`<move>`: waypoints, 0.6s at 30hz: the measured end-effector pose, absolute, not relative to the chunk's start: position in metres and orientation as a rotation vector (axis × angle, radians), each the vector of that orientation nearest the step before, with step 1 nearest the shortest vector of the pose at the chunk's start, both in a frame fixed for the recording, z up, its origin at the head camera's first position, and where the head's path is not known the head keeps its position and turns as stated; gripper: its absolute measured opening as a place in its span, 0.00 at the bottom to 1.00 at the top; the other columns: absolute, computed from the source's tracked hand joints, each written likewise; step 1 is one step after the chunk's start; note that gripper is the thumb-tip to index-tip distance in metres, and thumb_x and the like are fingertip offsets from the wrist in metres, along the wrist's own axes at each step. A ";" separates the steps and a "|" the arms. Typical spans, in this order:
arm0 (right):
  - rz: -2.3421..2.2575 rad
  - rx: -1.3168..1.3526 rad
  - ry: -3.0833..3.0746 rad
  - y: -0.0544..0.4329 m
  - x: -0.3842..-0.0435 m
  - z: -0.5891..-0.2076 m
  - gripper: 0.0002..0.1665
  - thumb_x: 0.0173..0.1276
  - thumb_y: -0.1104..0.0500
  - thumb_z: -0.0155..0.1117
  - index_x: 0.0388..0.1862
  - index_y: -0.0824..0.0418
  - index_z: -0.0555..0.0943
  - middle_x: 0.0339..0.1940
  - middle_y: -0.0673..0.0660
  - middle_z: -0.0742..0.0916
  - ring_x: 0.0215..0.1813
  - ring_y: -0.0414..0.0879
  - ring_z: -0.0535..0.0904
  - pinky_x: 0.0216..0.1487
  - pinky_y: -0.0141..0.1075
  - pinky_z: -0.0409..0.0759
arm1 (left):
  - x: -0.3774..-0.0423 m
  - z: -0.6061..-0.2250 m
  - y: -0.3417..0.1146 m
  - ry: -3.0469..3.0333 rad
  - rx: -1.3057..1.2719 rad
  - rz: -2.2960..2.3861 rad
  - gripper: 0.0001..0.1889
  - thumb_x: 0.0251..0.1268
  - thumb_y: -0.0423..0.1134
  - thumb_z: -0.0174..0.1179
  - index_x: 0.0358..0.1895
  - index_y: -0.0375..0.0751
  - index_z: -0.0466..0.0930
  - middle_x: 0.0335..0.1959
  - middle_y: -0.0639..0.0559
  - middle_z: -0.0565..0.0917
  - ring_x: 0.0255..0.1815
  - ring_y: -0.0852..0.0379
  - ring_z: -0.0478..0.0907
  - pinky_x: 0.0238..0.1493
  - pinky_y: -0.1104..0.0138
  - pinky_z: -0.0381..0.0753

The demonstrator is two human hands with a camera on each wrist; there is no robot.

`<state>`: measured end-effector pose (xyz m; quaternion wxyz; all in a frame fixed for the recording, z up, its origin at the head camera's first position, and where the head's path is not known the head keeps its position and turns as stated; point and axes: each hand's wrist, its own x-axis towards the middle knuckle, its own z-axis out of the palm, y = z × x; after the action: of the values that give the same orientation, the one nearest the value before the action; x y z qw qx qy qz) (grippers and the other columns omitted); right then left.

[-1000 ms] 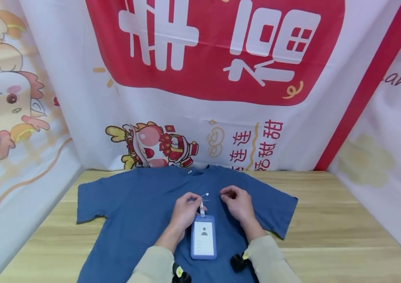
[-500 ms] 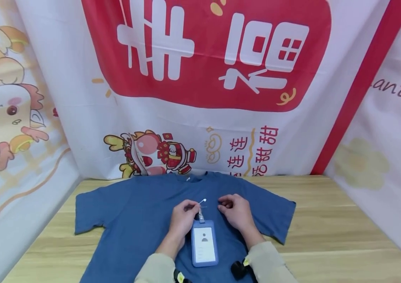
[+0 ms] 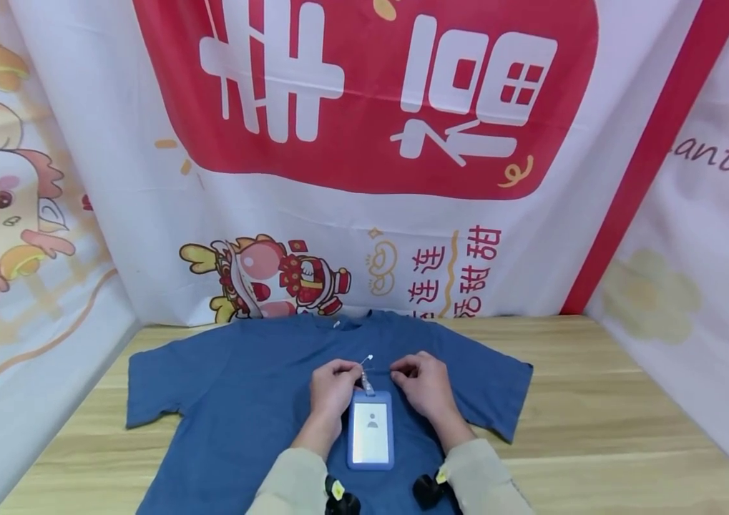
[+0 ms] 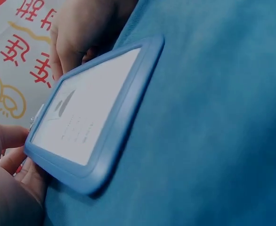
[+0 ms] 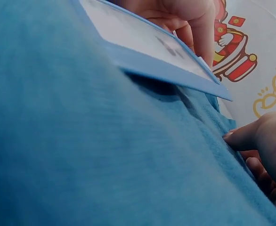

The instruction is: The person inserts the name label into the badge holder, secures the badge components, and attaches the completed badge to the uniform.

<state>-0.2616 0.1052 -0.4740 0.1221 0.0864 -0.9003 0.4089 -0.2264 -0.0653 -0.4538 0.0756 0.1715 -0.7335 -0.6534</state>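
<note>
A blue T-shirt (image 3: 242, 400) lies spread on the table. Over its chest my left hand (image 3: 332, 386) pinches an opened safety pin (image 3: 368, 358) at the top of a badge holder's clear strap (image 3: 367, 385). From that strap hangs the blue-framed badge holder (image 3: 370, 433) with a white card, tilted over the cloth in the left wrist view. Just right of the pin, my right hand (image 3: 424, 386) pinches the shirt's cloth between thumb and fingers. The right wrist view has this thumb (image 5: 251, 134) pressed against a raised fold; the other fingertips are partly hidden behind it.
The wooden table (image 3: 596, 415) shows on both sides of the shirt. A printed white and red cloth (image 3: 364, 172) hangs behind it, with more printed cloth at the left and right. Black wrist cameras (image 3: 428, 491) sit by both sleeves.
My right hand's fingertips have come a little closer to the pin. The badge holder has swung slightly and hangs straighter. The head view has shifted slightly; my left hand keeps its hold.
</note>
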 end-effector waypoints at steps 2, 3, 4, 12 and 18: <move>1.203 0.246 -2.616 0.105 -0.262 -0.474 0.04 0.69 0.63 0.77 0.37 0.53 0.94 0.32 0.50 0.85 0.33 0.39 0.76 0.35 0.33 0.75 | -0.227 -0.454 -0.065 -2.183 0.523 -1.975 0.08 0.75 0.37 0.67 0.47 0.37 0.91 0.43 0.44 0.90 0.31 0.56 0.84 0.38 0.65 0.85; 1.207 0.237 -2.612 0.105 -0.262 -0.474 0.04 0.69 0.62 0.78 0.37 0.53 0.94 0.32 0.49 0.85 0.33 0.39 0.76 0.35 0.33 0.75 | -0.228 -0.455 -0.064 -2.178 0.525 -1.975 0.08 0.75 0.37 0.67 0.47 0.37 0.92 0.43 0.45 0.90 0.32 0.56 0.84 0.38 0.65 0.84; 1.204 0.241 -2.605 0.105 -0.262 -0.474 0.03 0.69 0.62 0.78 0.38 0.53 0.94 0.32 0.50 0.85 0.33 0.39 0.76 0.34 0.33 0.75 | -0.228 -0.455 -0.064 -2.173 0.525 -1.977 0.08 0.75 0.37 0.67 0.47 0.37 0.92 0.43 0.45 0.91 0.32 0.57 0.84 0.38 0.66 0.84; 1.136 0.267 -2.613 0.104 -0.265 -0.475 0.04 0.67 0.61 0.80 0.34 0.53 0.91 0.31 0.49 0.84 0.33 0.39 0.76 0.35 0.32 0.75 | -0.228 -0.455 -0.064 -2.167 0.524 -1.970 0.07 0.74 0.37 0.68 0.46 0.39 0.93 0.44 0.46 0.91 0.35 0.56 0.85 0.39 0.65 0.85; 1.134 0.282 -2.595 0.103 -0.265 -0.475 0.06 0.67 0.64 0.79 0.32 0.54 0.90 0.32 0.50 0.84 0.33 0.40 0.76 0.36 0.32 0.75 | -0.227 -0.456 -0.066 -2.165 0.535 -1.983 0.08 0.76 0.39 0.68 0.47 0.41 0.93 0.46 0.47 0.91 0.39 0.55 0.85 0.44 0.63 0.86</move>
<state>-0.2651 0.1032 -0.4753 0.1473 0.0980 -0.9019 0.3940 -0.2271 -0.0663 -0.4562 0.0784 0.1787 -0.7233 -0.6624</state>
